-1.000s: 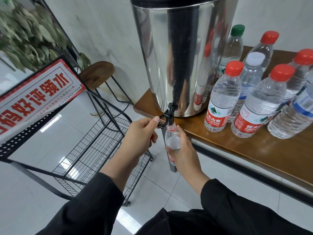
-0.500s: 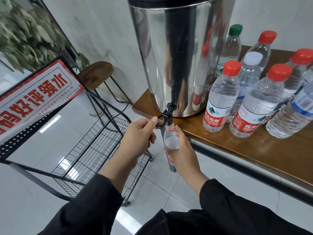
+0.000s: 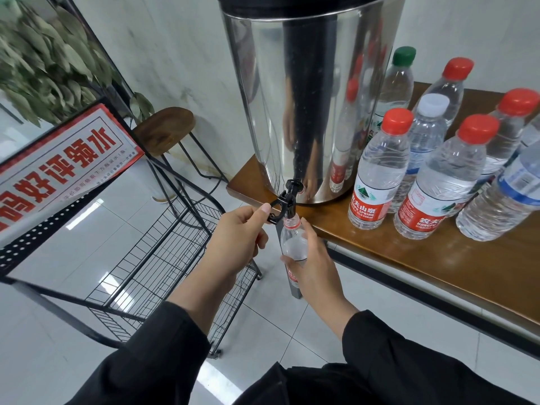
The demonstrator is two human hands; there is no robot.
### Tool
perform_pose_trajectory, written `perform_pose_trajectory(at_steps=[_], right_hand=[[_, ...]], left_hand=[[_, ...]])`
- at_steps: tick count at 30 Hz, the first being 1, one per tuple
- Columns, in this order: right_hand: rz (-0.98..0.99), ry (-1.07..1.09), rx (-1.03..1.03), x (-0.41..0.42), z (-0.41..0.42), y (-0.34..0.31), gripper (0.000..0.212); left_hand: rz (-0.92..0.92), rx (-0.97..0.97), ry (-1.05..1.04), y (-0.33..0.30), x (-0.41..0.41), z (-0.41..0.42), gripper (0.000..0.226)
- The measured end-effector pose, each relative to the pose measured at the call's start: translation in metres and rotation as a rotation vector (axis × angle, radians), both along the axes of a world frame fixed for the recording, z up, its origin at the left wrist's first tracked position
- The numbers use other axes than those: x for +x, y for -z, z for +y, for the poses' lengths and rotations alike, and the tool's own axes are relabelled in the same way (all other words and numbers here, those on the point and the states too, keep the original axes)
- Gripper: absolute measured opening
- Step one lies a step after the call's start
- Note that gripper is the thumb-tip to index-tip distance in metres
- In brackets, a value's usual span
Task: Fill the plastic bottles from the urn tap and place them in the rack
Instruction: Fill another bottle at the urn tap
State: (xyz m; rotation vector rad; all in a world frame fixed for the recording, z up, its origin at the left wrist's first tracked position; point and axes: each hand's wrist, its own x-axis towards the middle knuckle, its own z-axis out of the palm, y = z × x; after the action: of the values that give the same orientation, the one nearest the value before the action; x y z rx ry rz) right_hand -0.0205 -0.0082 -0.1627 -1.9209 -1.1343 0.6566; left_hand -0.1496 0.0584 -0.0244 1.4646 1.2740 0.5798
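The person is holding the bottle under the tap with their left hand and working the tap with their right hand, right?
Not quite: the hands are swapped. The head view shows the right hand holding the bottle under the tap, while the left hand works the tap.

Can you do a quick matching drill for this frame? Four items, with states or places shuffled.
Items:
1. left hand
2. right hand
3. uncapped bottle
4. wire rack

States or places:
A. stands on the floor, left of the table
B. mouth right under the tap spout
C. grips the bottle's body
D. thumb on the black tap lever

Pairs: 1-D, 2-C, 3-B, 4-A
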Motion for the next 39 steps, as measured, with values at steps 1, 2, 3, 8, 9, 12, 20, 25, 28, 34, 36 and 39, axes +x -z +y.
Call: perform_pose_trajectory(at_steps=[1, 2, 3, 8, 9, 12, 20, 25, 28, 34, 36, 39], right_hand=[[0.001, -0.002, -0.001, 0.0001, 0.0001, -0.0001, 0.097], [0.004, -0.006, -0.001, 0.0002, 0.0001, -0.0006, 0.097], [0.009, -0.009, -0.001, 0.0003, 0.0, -0.0011, 0.097], [0.02, -0.019, 0.0, 0.0009, -0.0007, -0.0024, 0.096], [0.027, -0.02, 0.002, 0.0009, -0.0009, -0.0026, 0.096], [0.036, -0.017, -0.001, 0.0005, -0.0006, -0.0027, 0.096], [0.041, -0.018, -0.007, 0.0011, -0.0013, -0.0045, 0.095], [0.041, -0.015, -0.007, 0.0012, -0.0011, -0.0051, 0.094], [0.037, -0.023, -0.011, 0.002, -0.0007, -0.0054, 0.095], [0.057, -0.021, -0.007, 0.0009, 0.0005, -0.0028, 0.098], [0.065, -0.022, -0.003, 0.0011, 0.0007, -0.0018, 0.098], [0.061, -0.025, 0.001, 0.0014, 0.0008, -0.0018, 0.098]], left_hand=[[-0.001, -0.001, 0.001, -0.0002, -0.0001, -0.0001, 0.04], [-0.002, 0.0, 0.002, -0.0003, 0.0, -0.0002, 0.04], [-0.002, 0.001, 0.003, -0.0004, 0.0001, -0.0003, 0.039], [-0.006, 0.009, 0.005, 0.0, 0.0002, -0.0005, 0.04], [-0.013, 0.009, 0.003, 0.0001, 0.0002, -0.0005, 0.039], [-0.018, 0.011, 0.0, -0.0003, 0.0003, -0.0009, 0.039], [-0.029, 0.002, 0.0, -0.0004, -0.0003, -0.0006, 0.039], [-0.049, -0.005, -0.005, -0.0001, -0.0011, 0.0005, 0.037], [-0.042, -0.001, -0.002, -0.0002, -0.0007, 0.0005, 0.038], [-0.043, 0.0, -0.009, -0.0006, -0.0002, -0.0003, 0.038], [-0.04, -0.005, -0.015, -0.0003, -0.0001, -0.0006, 0.037], [-0.031, -0.01, -0.015, -0.0008, 0.0001, -0.0007, 0.037]])
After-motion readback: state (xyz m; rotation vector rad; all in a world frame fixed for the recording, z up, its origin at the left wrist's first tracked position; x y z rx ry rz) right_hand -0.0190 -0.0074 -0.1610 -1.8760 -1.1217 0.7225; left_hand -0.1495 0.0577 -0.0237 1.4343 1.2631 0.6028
